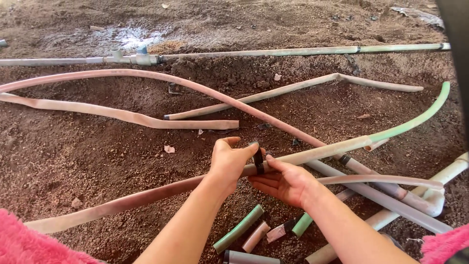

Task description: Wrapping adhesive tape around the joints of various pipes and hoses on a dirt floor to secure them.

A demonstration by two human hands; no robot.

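Head view. Ground is loose brown soil, damp and pebbly, with a wet shiny patch at the far side.

Both hands meet near the middle of the frame over a long flattened pinkish hose that runs from lower left up toward the right. Left hand is wrapped around the hose from above, thumb and fingers closed on it. Right hand cups it from below, palm up, thumb pressing on top. Between the two hands sits a small black clamp ring, upright around the hose, fingertips of both hands touching it.

Around them: a second pink hose arcs across the far ground, over a flat hose strip that ends near the centre. A thin grey rigid pipe with a white tee fitting lies straight along the back. A green curved tube sweeps in from the right. Grey pipes cross under the right forearm, next to a white elbow joint.

Just below the hands, short cut pieces lie loose: a green offcut, a pink stub, a grey stub.

Pink fuzzy fabric shows at both lower corners.
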